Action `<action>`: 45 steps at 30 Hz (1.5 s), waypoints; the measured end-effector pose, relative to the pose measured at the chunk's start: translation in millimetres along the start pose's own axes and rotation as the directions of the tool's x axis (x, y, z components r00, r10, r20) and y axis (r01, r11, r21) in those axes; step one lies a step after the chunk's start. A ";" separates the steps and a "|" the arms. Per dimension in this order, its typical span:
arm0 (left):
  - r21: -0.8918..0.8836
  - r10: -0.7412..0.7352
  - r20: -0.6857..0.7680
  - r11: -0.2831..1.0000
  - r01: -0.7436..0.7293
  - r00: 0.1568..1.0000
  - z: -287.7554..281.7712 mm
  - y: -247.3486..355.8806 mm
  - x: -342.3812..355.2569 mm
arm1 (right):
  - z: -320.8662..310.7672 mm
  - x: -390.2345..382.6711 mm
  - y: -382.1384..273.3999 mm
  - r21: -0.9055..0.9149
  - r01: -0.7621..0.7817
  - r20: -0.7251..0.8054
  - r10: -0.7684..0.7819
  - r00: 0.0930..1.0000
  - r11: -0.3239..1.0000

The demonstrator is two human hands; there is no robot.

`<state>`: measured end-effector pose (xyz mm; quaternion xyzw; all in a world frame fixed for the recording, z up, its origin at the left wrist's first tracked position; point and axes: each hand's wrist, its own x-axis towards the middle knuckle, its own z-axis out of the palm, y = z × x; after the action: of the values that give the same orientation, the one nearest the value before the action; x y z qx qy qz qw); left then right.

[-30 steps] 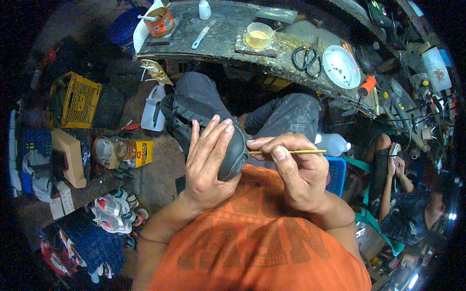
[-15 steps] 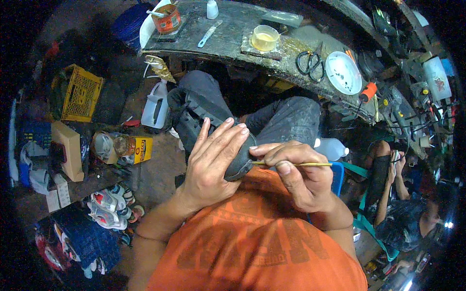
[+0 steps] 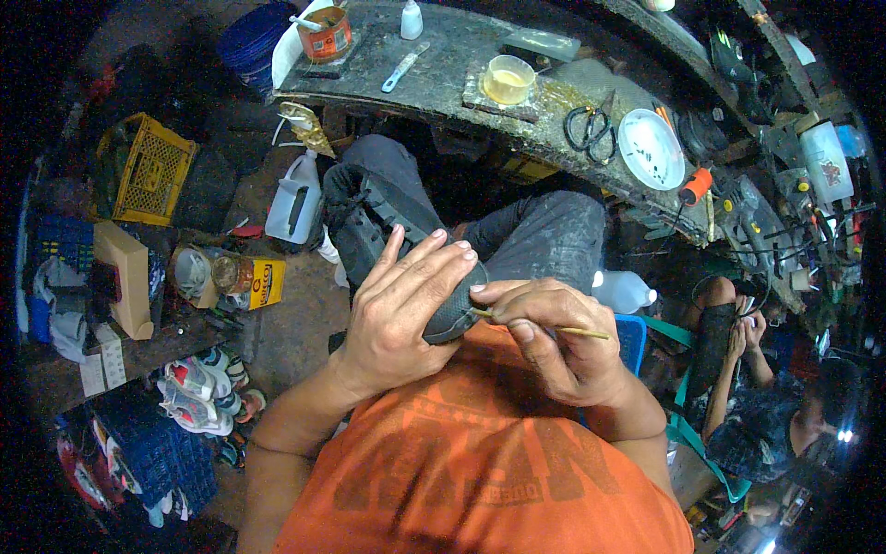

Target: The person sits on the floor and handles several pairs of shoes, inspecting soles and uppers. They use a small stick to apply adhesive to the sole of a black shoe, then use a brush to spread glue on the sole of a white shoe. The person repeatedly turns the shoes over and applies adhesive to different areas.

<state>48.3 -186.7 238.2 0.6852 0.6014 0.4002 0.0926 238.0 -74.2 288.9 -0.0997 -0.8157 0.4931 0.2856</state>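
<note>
A black lace-up shoe (image 3: 363,214) lies across my lap, its toe turned toward my orange shirt. My left hand (image 3: 399,309) holds the shoe's front, fingers stretched side by side over the upper; the thumb is hidden. A thin yellowish stick (image 3: 589,332) is pinched between the thumb and fingers of my right hand (image 3: 558,337). Its tip meets the edge of the toe, where upper and sole join. What is on the tip is too small to tell.
Ahead, a worn bench (image 3: 443,69) carries a tub of yellowish liquid (image 3: 508,81), black-handled scissors (image 3: 591,132), a white plate (image 3: 652,150) and an orange can (image 3: 325,37). A white jug (image 3: 294,198) stands left of my knees. At right another person (image 3: 761,397) sits working.
The stick's outer end has swung slightly toward me and its tip has shifted along the toe edge. My right hand has tilted with it; my left hand stays on the shoe.
</note>
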 end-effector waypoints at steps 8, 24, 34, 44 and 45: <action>-0.002 0.001 0.003 1.000 -0.001 1.000 0.3 0.2 1.2 | -3.4 -1.5 -4.3 0.029 -0.047 0.032 0.046 0.998 0.999; -0.034 -0.030 -0.004 0.999 0.030 1.000 -6.6 2.6 2.9 | 0.9 -0.1 -1.6 0.064 -0.014 -0.001 0.014 1.000 0.998; -0.053 -0.041 -0.003 0.998 0.041 0.999 -7.6 3.8 3.1 | -1.2 1.4 -2.6 0.058 -0.006 0.021 0.005 1.000 0.998; -0.038 -0.005 -0.023 0.999 0.004 1.000 -14.7 4.0 8.3 | -0.5 -2.2 5.5 0.282 0.082 -0.107 -0.053 0.993 0.956; -0.048 0.010 -0.037 0.999 -0.012 0.999 -17.9 4.1 9.4 | 0.7 -2.2 6.7 0.313 0.097 -0.189 -0.038 0.981 0.945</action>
<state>39.1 -185.7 256.6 0.6786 0.5893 0.4277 0.0961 238.5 -72.4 282.1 -0.0682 -0.6983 0.5981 0.3873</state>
